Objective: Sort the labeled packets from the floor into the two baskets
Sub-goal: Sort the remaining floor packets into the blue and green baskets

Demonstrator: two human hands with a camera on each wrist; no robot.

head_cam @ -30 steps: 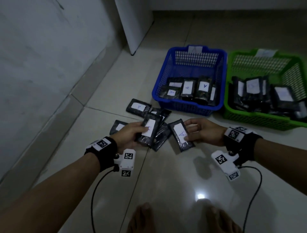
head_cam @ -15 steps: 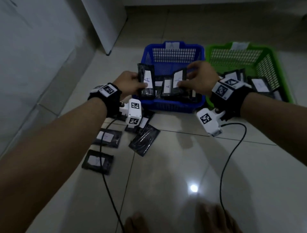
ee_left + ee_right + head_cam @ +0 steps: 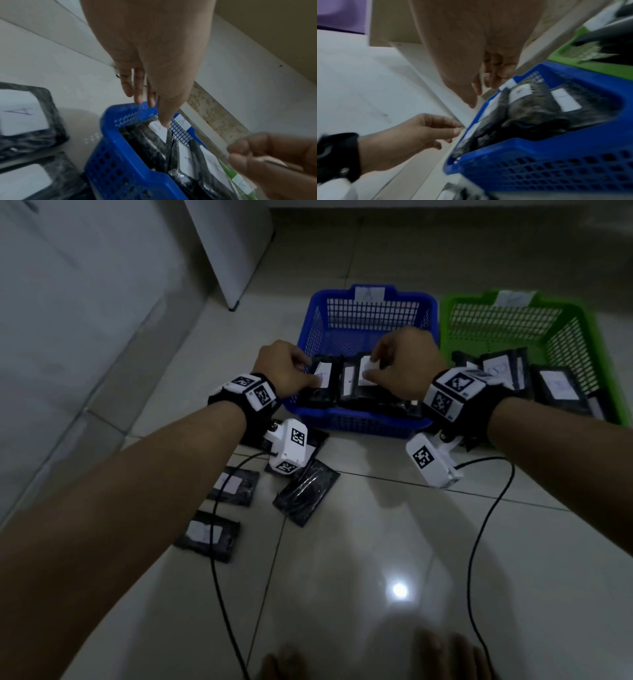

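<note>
Both hands are at the blue basket [image 3: 363, 419], which holds several black packets with white "A" labels. My left hand [image 3: 310, 371] pinches a labeled packet [image 3: 320, 392] standing at the basket's left end, thumb on its label. In the left wrist view the thumb of that hand [image 3: 159, 116] presses the packet [image 3: 145, 138] inside the basket [image 3: 120, 155]. My right hand [image 3: 375, 368] pinches the label end of a second packet [image 3: 366, 392] in the basket's middle. The green basket [image 3: 613, 392], to the right, holds several packets too.
Three black packets [image 3: 234, 486] [image 3: 207, 535] [image 3: 306, 494] lie on the tiled floor left of and before the blue basket. A wall [image 3: 68, 320] runs along the left, with a white cabinet [image 3: 236, 248] behind. Wrist cables [image 3: 479, 542] trail across the floor; my feet [image 3: 445, 655] are at the bottom edge.
Both hands lifted a packet each off the floor pile, carried them forward over the blue basket and have now lowered them inside it among the other packets.
</note>
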